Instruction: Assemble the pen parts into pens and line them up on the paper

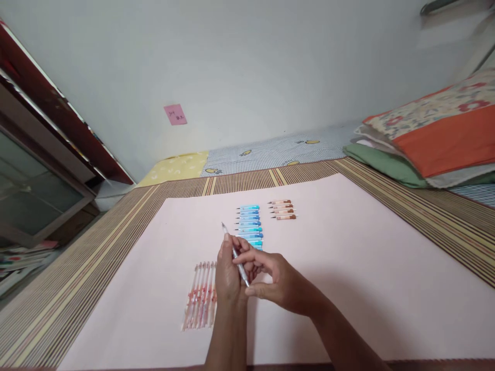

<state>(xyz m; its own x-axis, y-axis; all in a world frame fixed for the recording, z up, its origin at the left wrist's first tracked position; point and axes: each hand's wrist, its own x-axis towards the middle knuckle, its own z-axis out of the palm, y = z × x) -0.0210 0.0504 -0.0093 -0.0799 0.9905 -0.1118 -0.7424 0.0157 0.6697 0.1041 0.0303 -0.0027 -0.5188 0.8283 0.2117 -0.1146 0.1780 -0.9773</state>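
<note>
A slim silver-white pen (242,270) slants across my two hands, its narrow tip pointing up and to the left. My left hand (228,270) is closed around its front part, thumb along the barrel. With the fingers and thumb of my right hand (284,283), I grip the rear part, the thumb at the back end. Just beyond my hands lies a column of several blue pens (249,216), its near end partly covered by my fingers. Beside my left wrist, several pink-and-white pens (199,296) lie side by side. Several brown pens (283,211) form a short group at the back.
Everything lies on a large pale pink sheet (127,288) over a striped mat (77,257). Folded bedding with an orange and floral cover (444,134) is stacked at the right. A pink note (175,114) is stuck to the wall. A glass-fronted cabinet (31,180) stands at the left.
</note>
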